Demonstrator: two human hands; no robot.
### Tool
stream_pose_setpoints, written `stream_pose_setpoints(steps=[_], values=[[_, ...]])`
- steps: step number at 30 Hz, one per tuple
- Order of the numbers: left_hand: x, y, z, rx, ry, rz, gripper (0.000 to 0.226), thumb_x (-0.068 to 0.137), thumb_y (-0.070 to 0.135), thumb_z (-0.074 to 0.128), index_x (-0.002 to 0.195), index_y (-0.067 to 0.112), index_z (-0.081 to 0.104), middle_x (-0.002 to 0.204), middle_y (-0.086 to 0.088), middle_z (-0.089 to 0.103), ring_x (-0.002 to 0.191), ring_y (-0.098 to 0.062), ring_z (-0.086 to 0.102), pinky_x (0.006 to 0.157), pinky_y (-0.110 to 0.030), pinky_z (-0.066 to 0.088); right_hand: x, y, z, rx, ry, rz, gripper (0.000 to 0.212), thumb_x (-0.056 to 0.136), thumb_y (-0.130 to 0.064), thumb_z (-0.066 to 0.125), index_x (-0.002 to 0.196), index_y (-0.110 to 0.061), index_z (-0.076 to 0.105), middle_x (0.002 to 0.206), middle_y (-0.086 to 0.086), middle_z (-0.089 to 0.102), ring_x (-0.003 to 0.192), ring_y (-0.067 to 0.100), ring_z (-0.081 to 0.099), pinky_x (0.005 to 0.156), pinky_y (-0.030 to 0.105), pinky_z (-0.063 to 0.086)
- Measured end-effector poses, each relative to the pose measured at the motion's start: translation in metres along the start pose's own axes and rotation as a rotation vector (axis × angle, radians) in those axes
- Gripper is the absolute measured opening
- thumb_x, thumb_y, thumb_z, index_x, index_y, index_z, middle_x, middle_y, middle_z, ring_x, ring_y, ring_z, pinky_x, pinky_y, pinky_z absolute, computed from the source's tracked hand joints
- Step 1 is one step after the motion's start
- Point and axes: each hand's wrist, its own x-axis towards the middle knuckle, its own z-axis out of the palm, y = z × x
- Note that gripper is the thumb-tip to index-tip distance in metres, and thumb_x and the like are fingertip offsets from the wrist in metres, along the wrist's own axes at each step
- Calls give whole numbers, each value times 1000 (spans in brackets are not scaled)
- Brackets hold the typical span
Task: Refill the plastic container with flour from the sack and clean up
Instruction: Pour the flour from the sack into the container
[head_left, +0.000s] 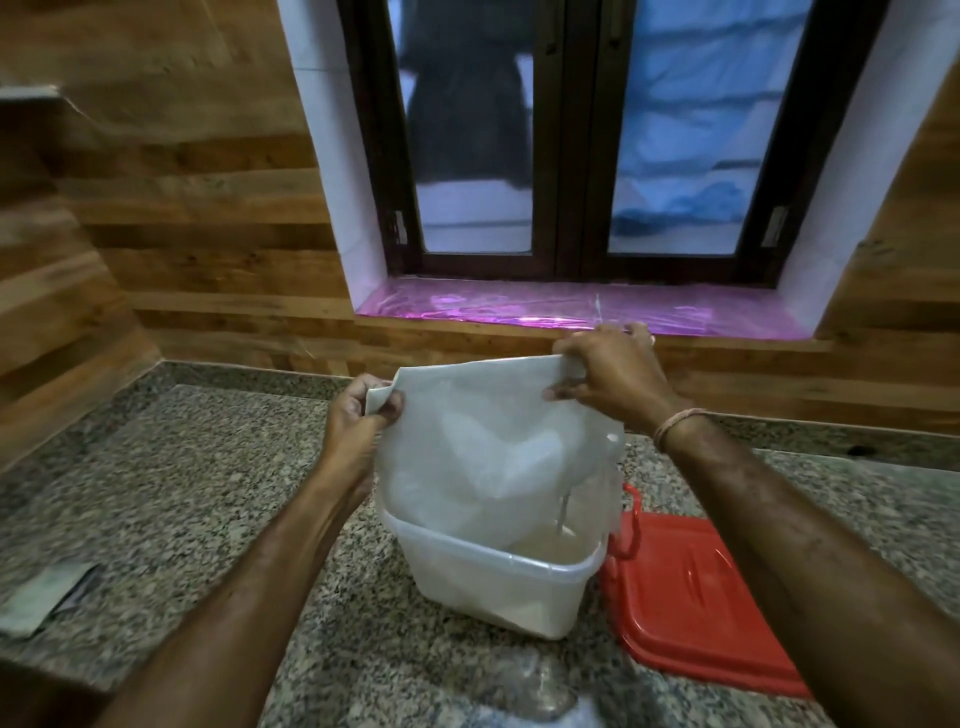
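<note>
A translucent white flour sack (483, 447) hangs upside down over a clear plastic container (498, 582) on the granite counter. My left hand (358, 415) pinches the sack's upper left corner. My right hand (608, 374) grips its upper right corner. A thin stream of flour (563, 512) falls from the sack's lower end into the container, which holds some flour at the bottom. The sack's mouth dips inside the container's rim.
The container's red lid (691, 597) lies flat on the granite counter (208, 493), just right of the container. A pale flat scrap (47, 597) lies at the counter's left. A crumpled clear plastic piece (530, 691) lies near the front edge. Wooden wall and a window sill stand behind.
</note>
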Motion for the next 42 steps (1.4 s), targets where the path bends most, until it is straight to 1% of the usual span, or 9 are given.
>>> stream_pose_setpoints(steps=[3,7,13,19,22,25,30,37,42], values=[[3,-2,1,-47,11,-19,39,95,1,66,66,24,53,63,11,58,55,-2,51,50,-17,44,-2,29,-2,159,71,119,57,74,-57,85,121,-28,74,119,1,76,117,27,66,98,42,46],[11,4,-1,-55,-28,-1,40,95,7,67,64,26,52,68,7,53,61,-7,47,53,-22,39,-15,67,6,833,190,215,41,77,-42,89,110,-23,73,111,2,75,101,24,71,75,30,57],[25,10,-5,-127,43,-33,33,93,8,70,69,30,67,73,12,72,64,-2,67,56,-20,55,-45,71,56,1719,-17,322,51,82,-24,74,130,-12,64,115,3,78,105,27,74,84,39,65],[22,9,-9,-138,78,-1,16,87,9,77,96,21,71,91,4,79,81,-9,75,66,-25,60,-52,53,84,1699,123,511,41,80,-10,77,117,6,70,109,20,78,97,34,74,81,40,66],[5,-8,-20,49,-70,-117,44,79,24,82,119,12,69,112,-4,79,101,-20,76,80,-35,64,-47,50,81,1786,223,511,33,77,-14,77,109,-8,72,97,7,82,87,22,79,73,35,66],[-7,-27,-27,99,5,-208,34,77,15,85,109,12,74,107,-3,80,104,-25,75,86,-43,62,-42,41,79,1784,213,467,28,86,-12,74,113,-5,70,95,6,81,82,19,78,72,33,65],[5,-17,-18,-29,175,-133,29,79,11,85,105,17,72,93,6,81,88,-14,77,62,-26,61,-60,46,88,1410,-66,342,41,78,-4,86,116,-13,72,112,4,79,99,17,78,78,27,63],[2,-26,-18,128,-17,-105,42,83,31,81,122,18,70,111,3,79,98,-13,77,79,-35,65,-48,45,87,1456,190,541,17,86,-2,80,101,-8,76,104,10,79,85,15,77,74,27,62],[-12,-53,-26,201,-29,-188,29,81,21,84,108,16,76,103,-3,81,94,-25,78,83,-47,64,-50,56,84,1453,32,506,14,88,-8,78,102,-12,76,103,6,81,88,15,79,67,18,61]])
